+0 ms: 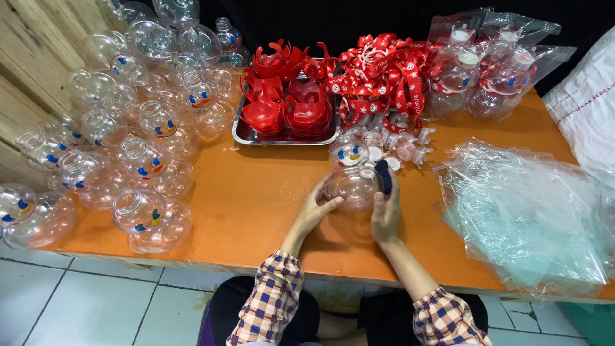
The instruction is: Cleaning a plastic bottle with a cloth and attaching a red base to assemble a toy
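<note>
Both hands hold a clear plastic snowman-shaped bottle (352, 181) over the orange table (256, 205). My left hand (314, 208) cups its round lower body from the left. On the bottle's right side, my right hand (386, 210) presses a small dark blue piece (384, 176) against it. The bottle's head, with printed eyes and a mouth, points away from me.
Several clear snowman bottles (144, 160) are heaped at the left. A metal tray (246, 133) holds red antler-shaped pieces (285, 96). Red printed ribbons (381, 74) and small clear caps (400, 144) lie behind the bottle. Bagged bottles (487, 70) sit at back right, clear bags (532, 211) at right.
</note>
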